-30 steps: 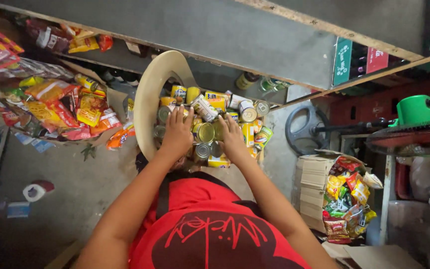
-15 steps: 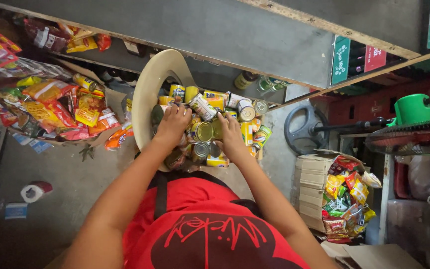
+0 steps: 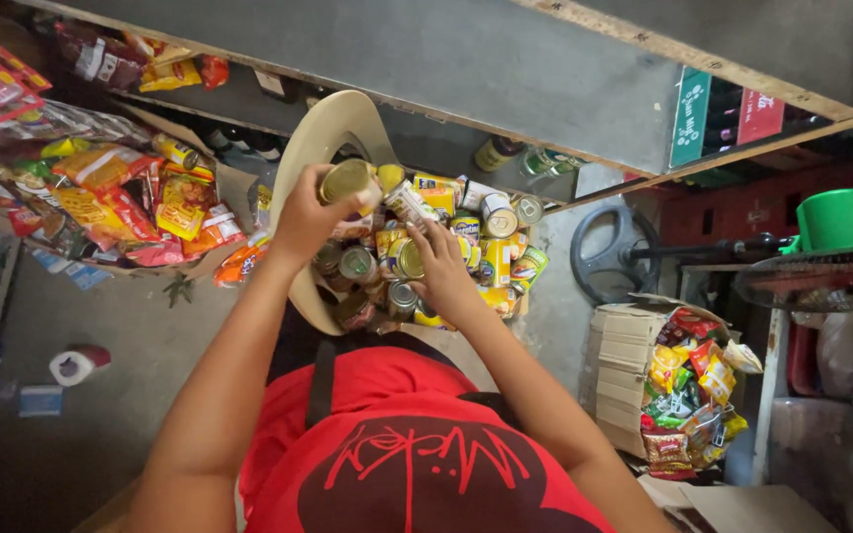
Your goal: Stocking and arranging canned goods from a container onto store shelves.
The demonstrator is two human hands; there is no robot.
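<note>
Cans (image 3: 446,252) crowd the box under both hands, touching one another. At nine o'clock a carton of snack packets (image 3: 111,202) blocks passage; bare floor (image 3: 120,395) lies open at seven o'clock.

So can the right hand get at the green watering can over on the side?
Probably not from here. The right hand rests on the pile of cans, and the green watering can sits far off to the side on a rack, with a snack-filled cardboard box standing between them.
</note>
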